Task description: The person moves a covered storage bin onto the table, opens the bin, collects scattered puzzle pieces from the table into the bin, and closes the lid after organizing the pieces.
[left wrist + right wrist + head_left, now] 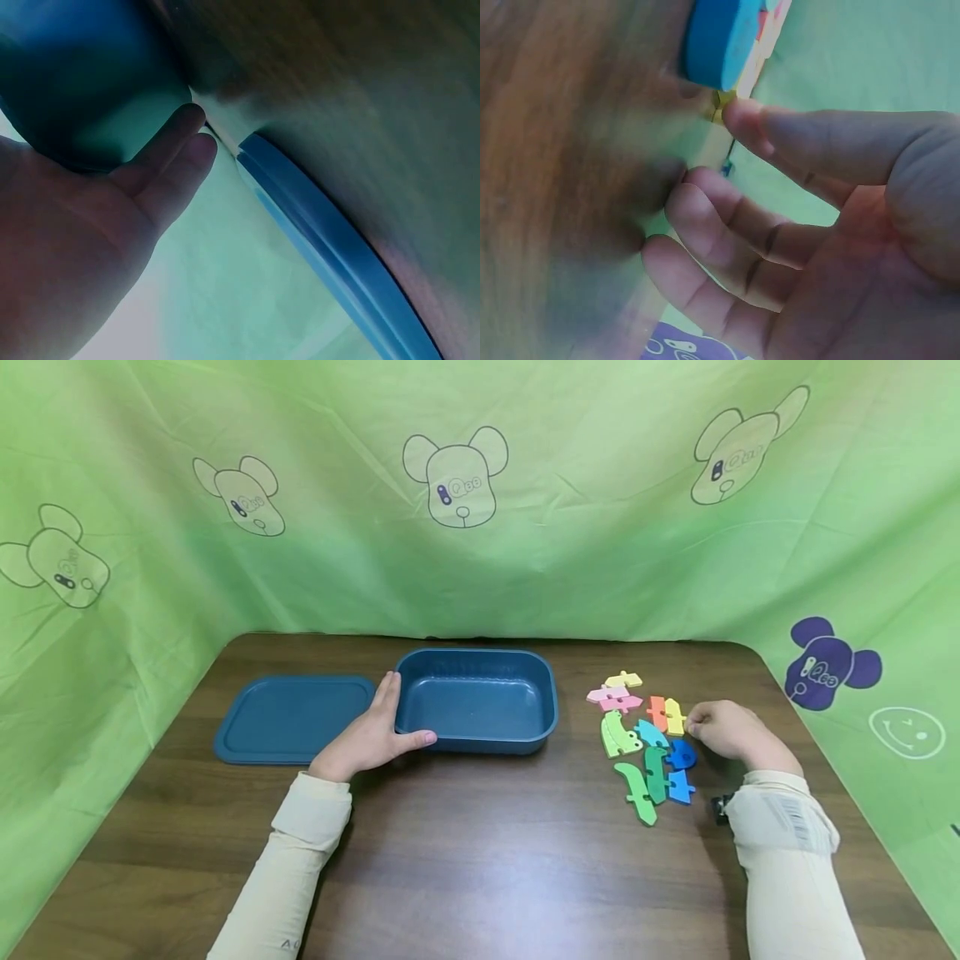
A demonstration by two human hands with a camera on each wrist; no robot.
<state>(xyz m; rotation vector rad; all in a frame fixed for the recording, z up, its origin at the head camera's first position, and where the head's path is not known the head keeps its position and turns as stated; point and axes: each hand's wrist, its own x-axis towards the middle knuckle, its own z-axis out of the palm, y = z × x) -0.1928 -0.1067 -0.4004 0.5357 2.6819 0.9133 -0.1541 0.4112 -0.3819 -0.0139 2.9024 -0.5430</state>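
Extended fingers of my left hand (371, 735) rest along the left side of a dark blue plastic box (480, 745), with the thumb by its front rim. In the left wrist view the fingers (176, 161) lie straight against the box wall. At the right, my right hand (726, 728) pinches the edge of a yellow puzzle piece (674, 718) between thumb and index finger. The other fingers (705, 217) are bent, their tips at the tabletop. Beside the yellow piece lie an orange piece (657, 713) and a round blue piece (681, 754).
A blue lid (292, 718) lies flat left of the box. Several more puzzle pieces form a loose group: a light green head piece (617, 737), green pieces (656, 775) and pink pieces (621, 703). A green printed curtain (465, 585) hangs behind the table (480, 860).
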